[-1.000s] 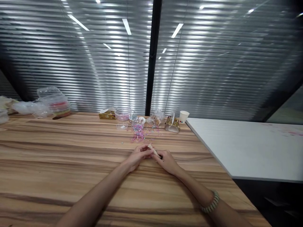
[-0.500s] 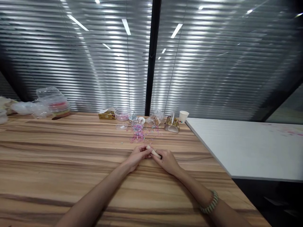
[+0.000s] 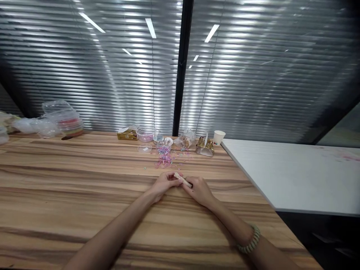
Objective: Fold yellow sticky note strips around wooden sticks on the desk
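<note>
Both hands meet over the wooden table (image 3: 84, 195), closed on one small pale, cream-coloured stick-like piece (image 3: 183, 180). My left hand (image 3: 165, 184) pinches its upper left end between thumb and fingers. Around the lower right end, where something dark shows, my right hand (image 3: 198, 190) is closed. What exactly the piece is, I cannot make out. Just beyond the hands lies a loose heap of small pink, purple and teal bits (image 3: 164, 159), spilling from a clear container (image 3: 163, 148) on its side.
At the back stand a gold tissue box (image 3: 127, 135), a clear tub (image 3: 145, 136), a crumpled plastic bag (image 3: 185, 139), a torn gold box (image 3: 204, 146) and a paper cup (image 3: 218, 137). Stacked plastic containers (image 3: 69, 122) sit far left. A white table (image 3: 295, 180) adjoins on the right.
The left thumb has shifted slightly along the pale piece toward the right hand. Otherwise the hands keep their hold, and the view has tilted a little.
</note>
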Demonstrator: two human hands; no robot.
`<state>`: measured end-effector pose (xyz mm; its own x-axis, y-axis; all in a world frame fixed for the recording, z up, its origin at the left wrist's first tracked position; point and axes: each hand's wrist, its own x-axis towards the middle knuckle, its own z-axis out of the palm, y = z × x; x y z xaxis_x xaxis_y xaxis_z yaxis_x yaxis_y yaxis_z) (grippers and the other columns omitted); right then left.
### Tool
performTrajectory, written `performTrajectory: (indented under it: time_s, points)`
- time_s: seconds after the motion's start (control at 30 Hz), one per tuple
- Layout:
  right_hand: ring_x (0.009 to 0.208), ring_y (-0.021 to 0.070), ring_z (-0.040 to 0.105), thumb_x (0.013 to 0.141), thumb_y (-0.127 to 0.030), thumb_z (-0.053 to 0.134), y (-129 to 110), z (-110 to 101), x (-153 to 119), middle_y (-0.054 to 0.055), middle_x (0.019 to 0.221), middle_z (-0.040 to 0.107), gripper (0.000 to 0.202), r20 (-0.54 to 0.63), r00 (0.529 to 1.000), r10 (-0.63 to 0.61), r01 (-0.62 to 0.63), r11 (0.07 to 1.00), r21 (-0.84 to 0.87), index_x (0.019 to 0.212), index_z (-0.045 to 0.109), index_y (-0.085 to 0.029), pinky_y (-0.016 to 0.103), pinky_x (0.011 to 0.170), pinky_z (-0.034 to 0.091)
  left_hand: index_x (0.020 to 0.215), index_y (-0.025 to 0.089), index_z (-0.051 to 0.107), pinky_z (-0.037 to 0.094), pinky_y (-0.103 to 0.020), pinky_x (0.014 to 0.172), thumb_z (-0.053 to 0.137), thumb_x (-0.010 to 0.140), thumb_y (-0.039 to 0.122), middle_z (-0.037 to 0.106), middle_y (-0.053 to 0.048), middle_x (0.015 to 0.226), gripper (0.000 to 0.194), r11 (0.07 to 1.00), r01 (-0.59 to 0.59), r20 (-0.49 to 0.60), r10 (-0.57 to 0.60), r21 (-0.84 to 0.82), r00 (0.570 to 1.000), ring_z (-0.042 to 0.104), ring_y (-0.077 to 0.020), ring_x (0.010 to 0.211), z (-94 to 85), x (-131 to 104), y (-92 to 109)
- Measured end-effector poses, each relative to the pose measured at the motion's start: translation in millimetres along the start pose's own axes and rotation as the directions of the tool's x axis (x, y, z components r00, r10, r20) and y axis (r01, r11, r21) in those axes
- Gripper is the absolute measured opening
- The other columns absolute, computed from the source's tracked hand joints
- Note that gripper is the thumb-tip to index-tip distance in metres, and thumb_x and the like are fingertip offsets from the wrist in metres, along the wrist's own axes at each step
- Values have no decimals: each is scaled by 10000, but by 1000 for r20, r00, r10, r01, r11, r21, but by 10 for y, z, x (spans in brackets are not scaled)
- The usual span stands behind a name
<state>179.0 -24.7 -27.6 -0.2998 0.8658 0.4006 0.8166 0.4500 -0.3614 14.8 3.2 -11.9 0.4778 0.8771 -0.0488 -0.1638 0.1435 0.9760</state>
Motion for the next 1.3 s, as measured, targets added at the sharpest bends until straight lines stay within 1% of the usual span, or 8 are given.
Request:
performTrajectory:
  time_s: [0.23,0.47,0.6,0.73,0.8,0.97,1.2,1.3]
  points:
    - [542,128,508,852,-333,437,-7,-5,3,22,628,616,282,-9,1000,-5,5,1000,29,653,571,-185,217,527,273,893,121,651,406,-255,702,740,586,321,626,-60,806,377,999,-10,-18,9,-42,1000,544,-137,723,-29,22,-47]
    - [523,127,461,854,-392,422,-13,2,8,14,575,551,324,-53,998,36,-33,998,62,641,547,-183,227,519,288,741,114,620,420,-248,695,772,536,311,597,-30,723,323,994,-42,-55,36,-101,998,546,-125,692,-8,37,-34]
    - [663,142,515,877,-391,396,-46,-43,22,27,749,589,273,-83,997,10,6,983,184,870,585,-194,234,604,359,761,123,614,421,-239,686,769,544,304,592,-23,737,322,992,-64,-77,56,-106,995,544,-123,715,-1,36,-25]
    - [785,161,524,879,-372,408,-57,-68,36,48,891,585,280,-101,995,-8,32,970,243,1063,540,-208,256,676,390,866,125,614,427,-243,688,774,542,281,610,-46,807,394,990,-63,-94,51,-129,994,553,-130,740,-10,42,-44]
    - [768,157,519,886,-360,397,-53,-62,36,44,867,581,269,-78,996,-35,52,970,238,1042,552,-207,255,670,389,890,125,606,430,-250,704,777,538,267,619,-54,820,417,986,-68,-96,53,-152,994,564,-135,752,-26,55,-67]
    - [665,141,497,877,-340,408,-19,-14,28,30,731,568,236,-29,997,-68,73,963,259,824,572,-180,238,604,370,934,141,592,434,-286,766,780,535,242,637,-64,853,452,977,-96,-122,74,-189,990,584,-154,794,-65,87,-113]
    - [620,124,506,874,-324,415,-2,15,43,8,687,580,231,-31,1000,-6,18,918,395,762,546,-171,228,605,376,800,114,648,436,-297,758,750,567,317,650,-73,814,326,995,-90,-38,89,-30,995,581,-171,772,-23,51,-61]
    - [639,125,517,886,-320,389,-13,2,51,12,717,598,250,-42,999,3,15,904,428,777,558,-171,231,632,380,810,112,647,444,-295,726,744,572,338,649,-75,810,342,996,-85,-19,85,3,996,582,-170,745,-4,35,-47]
